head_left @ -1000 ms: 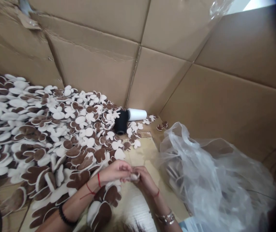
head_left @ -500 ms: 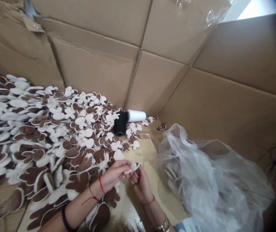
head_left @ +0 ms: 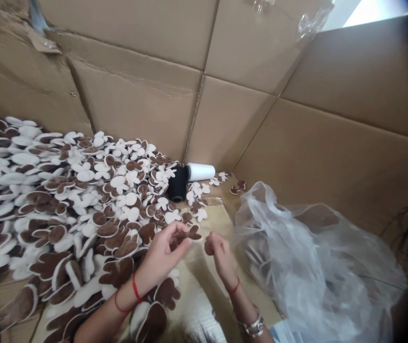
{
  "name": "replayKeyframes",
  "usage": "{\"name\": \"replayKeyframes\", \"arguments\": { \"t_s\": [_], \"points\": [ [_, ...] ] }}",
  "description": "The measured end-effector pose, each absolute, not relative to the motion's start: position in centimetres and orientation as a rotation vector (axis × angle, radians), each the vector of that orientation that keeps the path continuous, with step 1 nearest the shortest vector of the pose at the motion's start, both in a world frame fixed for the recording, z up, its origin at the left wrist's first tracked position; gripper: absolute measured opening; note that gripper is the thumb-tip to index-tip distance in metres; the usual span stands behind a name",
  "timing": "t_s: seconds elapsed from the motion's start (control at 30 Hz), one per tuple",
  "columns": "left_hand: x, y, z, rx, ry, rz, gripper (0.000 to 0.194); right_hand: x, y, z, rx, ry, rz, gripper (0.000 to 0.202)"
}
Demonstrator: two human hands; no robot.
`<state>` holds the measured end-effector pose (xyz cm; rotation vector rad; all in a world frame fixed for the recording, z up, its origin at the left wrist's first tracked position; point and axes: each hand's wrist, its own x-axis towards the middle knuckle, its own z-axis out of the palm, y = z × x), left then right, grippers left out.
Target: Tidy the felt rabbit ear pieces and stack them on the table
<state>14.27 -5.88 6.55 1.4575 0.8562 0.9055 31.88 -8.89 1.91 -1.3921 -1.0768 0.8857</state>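
My left hand (head_left: 164,250) pinches a small brown-and-white plush piece (head_left: 194,233) between thumb and fingers. Its brown side faces up, and two rounded lobes stick out toward the right. Just right of it, apart from the piece, my right hand (head_left: 222,255) is closed with the fingers curled in; whether it grips anything is hidden. Many similar plush pieces (head_left: 118,267), brown on one face and white on the other, are heaped beside and beyond my left arm. Both hands are over a yellowish board (head_left: 207,224).
A black thread cone (head_left: 178,183) and a white cone (head_left: 201,171) lie against the pile's right end. A clear plastic bag (head_left: 297,257) with pieces inside sits to the right. Tall cardboard walls (head_left: 143,90) enclose the back and right.
My hands were together at the plush piece and have now parted. The left has drawn left with the piece, now brown side up; the right has shifted slightly right.
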Motion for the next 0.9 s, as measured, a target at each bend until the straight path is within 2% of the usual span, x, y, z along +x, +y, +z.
{"name": "replayKeyframes", "arguments": {
  "t_s": [0.13,0.47,0.63,0.8,0.9],
  "points": [
    [14.6,-4.8,4.9,1.517,0.931,0.951,0.025,29.4,-9.3,3.9,-1.271,-1.150,1.033,0.048],
    [13.8,-3.1,3.9,1.317,0.687,0.698,0.042,29.5,-8.2,4.6,-1.339,-1.150,1.181,0.036],
    [12.9,-1.9,2.9,1.451,0.635,0.521,0.037,30.9,-7.2,3.5,-1.251,-1.092,1.457,0.033],
    [11.4,-0.6,2.9,2.006,1.134,0.635,0.021,34.4,-3.9,2.8,-1.344,-0.847,1.071,0.043],
    [11.6,-0.9,2.4,2.269,1.185,0.487,0.018,35.4,-2.8,2.1,-1.341,-0.772,1.028,0.048]
  ]
}}
